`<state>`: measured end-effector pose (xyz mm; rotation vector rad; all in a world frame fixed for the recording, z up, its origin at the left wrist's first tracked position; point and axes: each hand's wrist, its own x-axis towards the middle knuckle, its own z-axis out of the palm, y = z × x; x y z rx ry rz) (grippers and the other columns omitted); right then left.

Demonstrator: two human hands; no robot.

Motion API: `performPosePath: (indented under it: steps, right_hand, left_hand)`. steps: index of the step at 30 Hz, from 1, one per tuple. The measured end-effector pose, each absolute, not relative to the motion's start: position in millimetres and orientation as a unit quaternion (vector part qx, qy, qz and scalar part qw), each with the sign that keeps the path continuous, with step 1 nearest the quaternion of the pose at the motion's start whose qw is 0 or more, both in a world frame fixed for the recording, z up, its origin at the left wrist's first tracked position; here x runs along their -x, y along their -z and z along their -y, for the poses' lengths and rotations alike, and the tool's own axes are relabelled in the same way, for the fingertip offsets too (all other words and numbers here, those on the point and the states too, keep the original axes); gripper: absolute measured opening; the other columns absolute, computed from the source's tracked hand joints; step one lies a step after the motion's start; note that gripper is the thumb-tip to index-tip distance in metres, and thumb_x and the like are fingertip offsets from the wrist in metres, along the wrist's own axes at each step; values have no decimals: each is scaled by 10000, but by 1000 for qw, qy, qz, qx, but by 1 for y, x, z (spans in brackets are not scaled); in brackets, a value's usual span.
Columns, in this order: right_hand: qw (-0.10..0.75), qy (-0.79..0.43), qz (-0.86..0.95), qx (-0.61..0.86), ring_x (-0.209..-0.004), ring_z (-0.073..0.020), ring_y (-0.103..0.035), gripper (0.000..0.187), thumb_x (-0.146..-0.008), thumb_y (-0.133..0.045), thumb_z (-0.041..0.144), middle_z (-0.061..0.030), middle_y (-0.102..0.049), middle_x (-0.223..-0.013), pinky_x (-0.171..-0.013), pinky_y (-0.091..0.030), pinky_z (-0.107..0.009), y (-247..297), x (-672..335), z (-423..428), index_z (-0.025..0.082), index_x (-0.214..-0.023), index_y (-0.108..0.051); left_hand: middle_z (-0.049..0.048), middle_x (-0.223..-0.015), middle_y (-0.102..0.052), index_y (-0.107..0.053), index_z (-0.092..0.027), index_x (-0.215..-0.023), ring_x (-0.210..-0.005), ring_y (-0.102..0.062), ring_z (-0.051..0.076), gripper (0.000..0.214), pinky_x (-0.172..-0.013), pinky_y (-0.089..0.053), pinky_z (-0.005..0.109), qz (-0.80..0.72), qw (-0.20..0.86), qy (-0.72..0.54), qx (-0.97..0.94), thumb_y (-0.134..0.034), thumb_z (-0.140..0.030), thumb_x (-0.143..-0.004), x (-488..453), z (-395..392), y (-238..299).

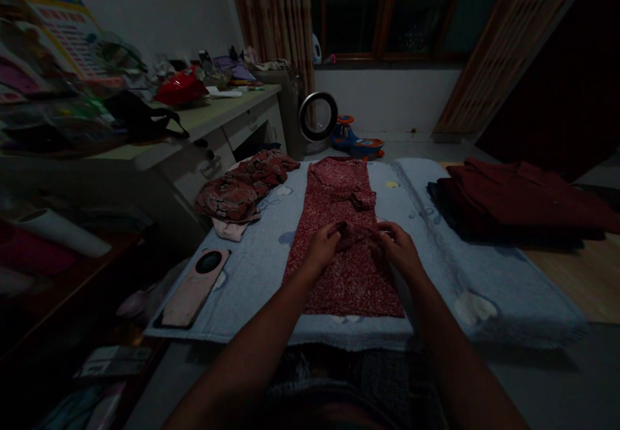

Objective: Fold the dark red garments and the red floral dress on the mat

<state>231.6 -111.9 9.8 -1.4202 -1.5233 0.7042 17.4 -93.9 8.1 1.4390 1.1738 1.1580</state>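
Observation:
A red garment with a fine pale pattern (349, 281) lies in a long, narrow shape on the light blue cloth (261, 301). Over its middle, my left hand (325, 246) pinches a piece of the same fabric from the left. My right hand (398, 249) grips that piece on its right side, fingers closed. Between both hands the fabric is stretched slightly and raised in a fold. Which part of the garment it is, I cannot tell in the dim light.
A crumpled patterned garment (242, 188) lies at the left, with a phone (196, 288) nearer me. Folded dark red clothes (527, 201) are stacked at the right. A cluttered desk (217, 120) stands at the left; a ride-on toy (356, 139) sits on the floor behind.

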Motion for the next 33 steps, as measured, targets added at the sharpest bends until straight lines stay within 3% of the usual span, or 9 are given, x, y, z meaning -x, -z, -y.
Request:
performPosePath:
  steps: [8, 14, 19, 25, 30, 33]
  right_hand:
    - [445, -250, 630, 586, -961, -223, -654, 275, -818, -470, 330, -69, -706, -1009, -933, -491, -398, 12, -235, 113, 208, -983, -655]
    - [439, -248, 631, 590, -950, -226, -652, 275, -819, -465, 328, -69, -710, -991, -925, -488, -399, 10, -236, 114, 211, -967, -665]
    - [431, -211, 651, 587, -958, -225, -629, 269, -841, -469, 323, -77, -693, -1011, -894, -485, -373, 4, -234, 118, 198, -983, -661]
    - [322, -116, 769, 540, -950, -235, -546, 201, -898, -513, 309, -82, -634, -947, -885, -426, -370, -14, -214, 133, 196, -922, -678]
    - [180, -113, 831, 514, -907, -217, -544, 178, -911, -546, 303, -72, -636, -936, -846, -403, -340, -19, -201, 144, 179, -933, -672]
    - [146, -100, 830, 529, -890, -211, -544, 164, -913, -559, 292, -74, -635, -937, -828, -397, -328, -24, -198, 145, 173, -934, -670]
  left_hand:
    - [60, -1203, -716, -684, -180, -1196, -1183, -620, 226, 364, -1032, -476, 414, -505, 531, -505, -456, -588, -247, -851, -7, 79, 11]
    - [74, -1230, -700, -654, -172, -1253, -1151, -635, 224, 409, -1025, -478, 393, -409, 540, -433, -595, -536, -216, -864, -11, 108, -11]
    - [88, -1349, -617, -627, -200, -1276, -1245, -556, 263, 488, -1098, -413, 431, -394, 361, -270, -801, -668, -253, -793, 0, 147, -28]
    - [88, -1246, -645, -636, -188, -1166, -1191, -568, 219, 301, -1079, -429, 412, -454, 224, -253, -825, -435, -180, -942, 16, 155, -26]
    - [79, -1321, -604, -590, -209, -1247, -1254, -532, 228, 363, -1111, -408, 423, -463, 175, -217, -842, -493, -151, -902, 22, 161, -12]
    - [81, -1384, -570, -534, -211, -1331, -1289, -512, 217, 440, -1128, -397, 413, -462, 174, -223, -841, -487, -137, -900, 27, 164, -8]
